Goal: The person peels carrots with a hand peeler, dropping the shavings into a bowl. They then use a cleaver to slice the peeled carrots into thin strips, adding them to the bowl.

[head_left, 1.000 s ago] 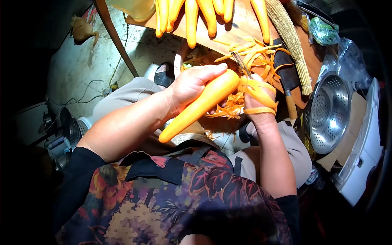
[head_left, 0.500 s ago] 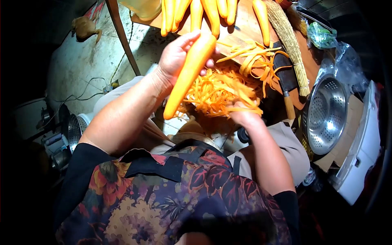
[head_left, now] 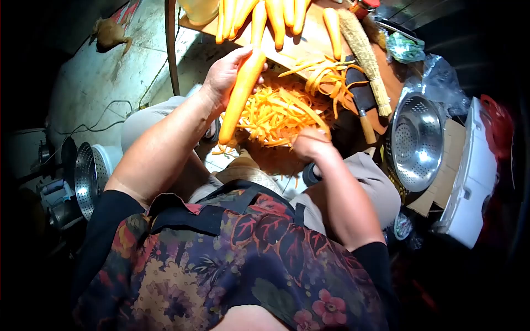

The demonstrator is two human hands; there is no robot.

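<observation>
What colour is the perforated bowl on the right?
The colander is shiny silver, seen in head view.

Steel colander (head_left: 417,142) at 3 o'clock, on cardboard box (head_left: 441,190); white appliance (head_left: 469,176) just beside. Straw broom (head_left: 364,55) and knife (head_left: 367,128) at 1 o'clock on tabletop (head_left: 309,44). Second colander (head_left: 84,179) at 9 o'clock on floor (head_left: 110,83), cable (head_left: 105,118) near.

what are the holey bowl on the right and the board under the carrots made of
Round perforated bowl: looks like polished steel, going by its bright mirror glints and rows of punched holes. Flat brown board: probably bare wood, since it is matt brown with faint grain, though the blur leaves this open.
</observation>
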